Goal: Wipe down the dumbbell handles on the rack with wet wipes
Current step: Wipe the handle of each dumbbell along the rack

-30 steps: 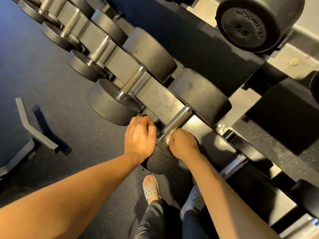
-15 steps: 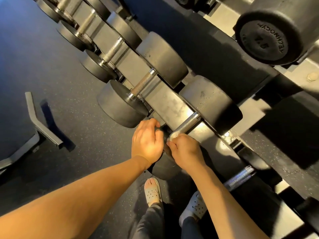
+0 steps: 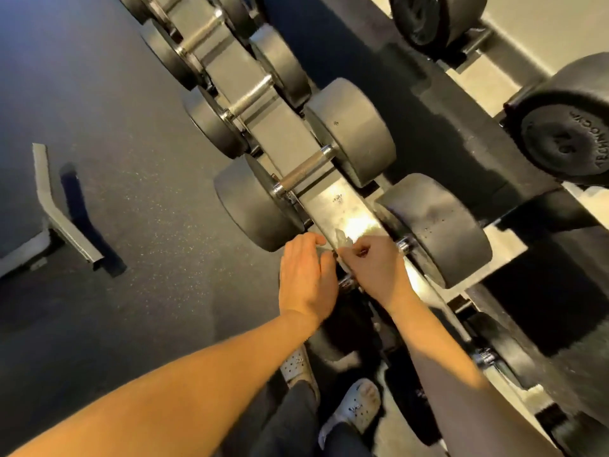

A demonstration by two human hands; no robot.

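A row of grey dumbbells lies on the low rack (image 3: 333,206). My right hand (image 3: 375,268) is wrapped round the handle of the nearest dumbbell (image 3: 438,232) with a wet wipe (image 3: 342,240), whose crumpled edge sticks out past my fingers. The handle is almost fully covered; only its metal ends show. My left hand (image 3: 306,278) rests with straight fingers on that dumbbell's near head, which is mostly hidden under it. The neighbouring dumbbell's chrome handle (image 3: 303,171) is bare.
More dumbbells (image 3: 250,97) run up the rack to the upper left. An upper tier holds a dumbbell marked 7.5 (image 3: 563,143). A grey bench foot (image 3: 52,206) lies on the dark rubber floor at left. My feet in pale clogs (image 3: 356,407) stand below the rack.
My right hand has slid with the wipe along the handle toward the far head. The view has shifted, so the rack sits lower and further right in the frame.
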